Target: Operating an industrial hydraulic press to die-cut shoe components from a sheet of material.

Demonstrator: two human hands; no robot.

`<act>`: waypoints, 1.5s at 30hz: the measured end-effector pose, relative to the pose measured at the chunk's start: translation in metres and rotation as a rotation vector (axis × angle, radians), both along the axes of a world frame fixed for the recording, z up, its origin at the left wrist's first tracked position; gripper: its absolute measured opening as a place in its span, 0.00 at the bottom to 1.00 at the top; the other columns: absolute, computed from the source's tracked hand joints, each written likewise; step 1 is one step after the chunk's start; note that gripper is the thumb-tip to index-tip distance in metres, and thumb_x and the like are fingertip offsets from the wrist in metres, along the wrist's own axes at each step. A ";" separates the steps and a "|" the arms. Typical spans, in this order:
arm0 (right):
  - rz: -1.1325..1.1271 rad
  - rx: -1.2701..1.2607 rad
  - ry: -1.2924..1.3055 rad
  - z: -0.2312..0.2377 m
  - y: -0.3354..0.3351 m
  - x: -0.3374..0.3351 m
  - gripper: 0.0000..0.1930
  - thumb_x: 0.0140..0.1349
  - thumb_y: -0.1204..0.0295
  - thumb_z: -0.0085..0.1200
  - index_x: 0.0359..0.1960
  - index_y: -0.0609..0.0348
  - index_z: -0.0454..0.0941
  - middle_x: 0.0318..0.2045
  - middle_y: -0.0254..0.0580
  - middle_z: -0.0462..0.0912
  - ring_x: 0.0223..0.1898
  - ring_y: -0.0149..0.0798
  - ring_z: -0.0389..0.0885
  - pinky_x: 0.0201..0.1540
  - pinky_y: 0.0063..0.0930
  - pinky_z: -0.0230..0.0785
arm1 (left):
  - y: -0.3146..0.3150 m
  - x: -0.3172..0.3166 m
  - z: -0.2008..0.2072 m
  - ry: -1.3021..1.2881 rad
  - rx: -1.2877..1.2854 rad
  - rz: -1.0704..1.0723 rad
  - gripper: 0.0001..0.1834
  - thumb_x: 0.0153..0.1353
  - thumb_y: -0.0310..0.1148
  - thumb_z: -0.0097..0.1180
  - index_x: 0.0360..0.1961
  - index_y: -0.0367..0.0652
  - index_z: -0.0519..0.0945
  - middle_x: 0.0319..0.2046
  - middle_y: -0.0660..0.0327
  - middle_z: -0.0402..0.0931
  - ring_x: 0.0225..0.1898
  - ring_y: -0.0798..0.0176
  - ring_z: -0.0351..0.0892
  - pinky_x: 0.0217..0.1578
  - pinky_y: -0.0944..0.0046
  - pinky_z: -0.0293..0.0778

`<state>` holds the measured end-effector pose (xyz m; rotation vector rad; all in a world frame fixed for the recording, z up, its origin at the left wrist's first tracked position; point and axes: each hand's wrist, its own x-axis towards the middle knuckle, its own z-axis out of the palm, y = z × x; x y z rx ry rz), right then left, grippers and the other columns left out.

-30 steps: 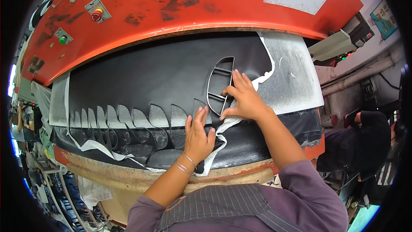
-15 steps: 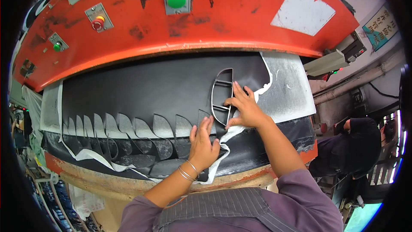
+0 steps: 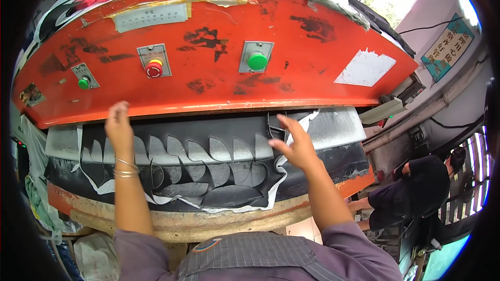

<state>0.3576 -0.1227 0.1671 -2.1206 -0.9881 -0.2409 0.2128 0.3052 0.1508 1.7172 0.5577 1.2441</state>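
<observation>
Left hand [image 3: 120,129]: raised before the red press [image 3: 177,91]; grip's fingers blurred, close; whether pressed together, I cannot tell.
Curved cutouts [image 3: 219,149]: across the black sheet [image 3: 198,124], between both hands.
Metal die [image 3: 269,127]: on the sheet, just left of the nearer, right grip; long axis points away from the person.
Right hand [image 3: 299,148]: grip spread; contact unclear.

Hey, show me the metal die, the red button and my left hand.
Metal die [image 3: 277,129]: head view, on its crossbar.
Red button [image 3: 153,68]: head view, on its cap.
Left hand [image 3: 119,126]: head view, mid-hand.
</observation>
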 end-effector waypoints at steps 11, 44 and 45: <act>-0.204 0.438 -0.086 0.092 0.069 -0.015 0.20 0.54 0.63 0.67 0.36 0.58 0.66 0.19 0.40 0.73 0.22 0.35 0.76 0.26 0.29 0.68 | 0.041 -0.100 0.099 -0.071 0.244 0.175 0.20 0.72 0.42 0.42 0.26 0.39 0.67 0.22 0.68 0.59 0.27 0.72 0.55 0.30 0.69 0.59; -0.459 -0.290 0.369 -0.051 -0.022 0.027 0.28 0.64 0.52 0.48 0.55 0.63 0.68 0.37 0.60 0.82 0.39 0.60 0.81 0.41 0.50 0.72 | -0.222 0.013 -0.048 0.696 0.288 -0.833 0.08 0.55 0.32 0.59 0.30 0.38 0.82 0.27 0.52 0.79 0.29 0.50 0.79 0.32 0.58 0.72; -0.504 -0.323 0.399 -0.063 -0.019 0.050 0.31 0.63 0.52 0.49 0.60 0.63 0.64 0.35 0.62 0.82 0.40 0.61 0.81 0.42 0.50 0.72 | -0.228 0.038 -0.051 0.648 0.317 -0.849 0.08 0.56 0.32 0.58 0.33 0.39 0.81 0.30 0.51 0.79 0.32 0.50 0.79 0.35 0.58 0.73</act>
